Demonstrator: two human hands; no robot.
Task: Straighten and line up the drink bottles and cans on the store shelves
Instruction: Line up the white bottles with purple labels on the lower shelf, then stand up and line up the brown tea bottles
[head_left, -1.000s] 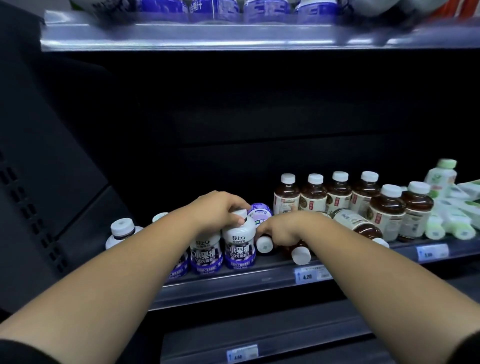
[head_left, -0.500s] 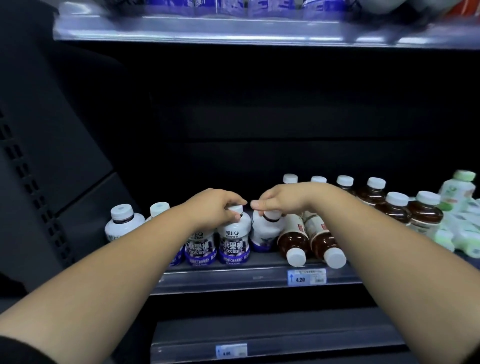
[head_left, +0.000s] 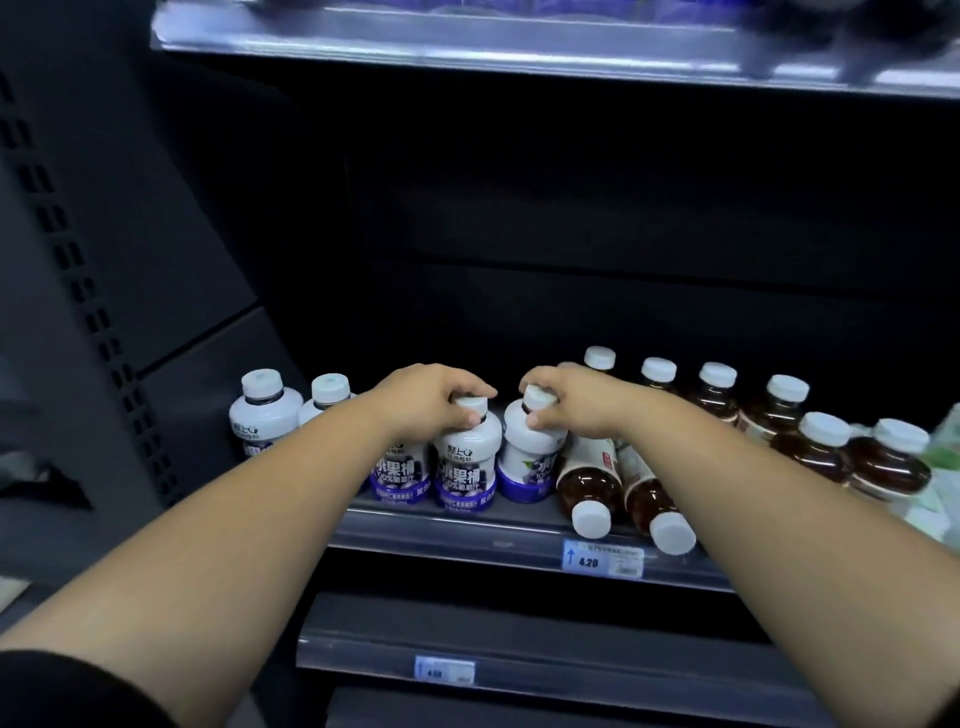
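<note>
Over the front of the middle shelf (head_left: 441, 535), the left hand (head_left: 431, 400) curls down on the cap of a white juice bottle (head_left: 467, 462), fingers and thumb pinching it from above. At its three o'clock, the right hand (head_left: 571, 410) grips the cap of a second white bottle (head_left: 530, 457) the same way. Both bottles stand in the front row, touching side by side. The second one leans slightly and its label is turned partly away, so the step in hand looks to be squaring it up beside its neighbour. At five o'clock from the right hand, two brown tea bottles (head_left: 589, 483) lie on their sides, caps pointing out over the shelf lip just above a price tag (head_left: 602, 558). Out toward three o'clock stand the upright brown bottles (head_left: 779, 410), and at nine o'clock from the left hand two more white bottles (head_left: 265, 415) sit further back. The next move probably calls for twisting the leaning bottle label-forward, letting go, then standing the fallen pair up.
</note>
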